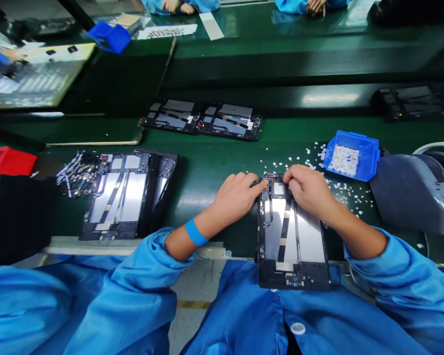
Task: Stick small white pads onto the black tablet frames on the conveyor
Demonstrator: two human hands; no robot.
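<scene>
An opened tablet-like device (311, 236) lies in front of me, its lower end past the table's front edge. My left hand (239, 195), with a blue band at the wrist, has its fingers together at the device's upper left corner. At the top edge, right of a small white square, my right hand (307, 187) is closed in a pinch; what it holds, if anything, is too small to make out. Small white pieces are scattered beyond the device and beside a blue bin (372, 158) that holds more of them.
Stacked devices (133, 197) and a pile of small metallic parts (77, 175) lie at left, by a red bin (9, 161). Two devices (229, 121) lie farther back. A grey machine (407, 192) stands at right. Other people's hands (177, 7) show across the table.
</scene>
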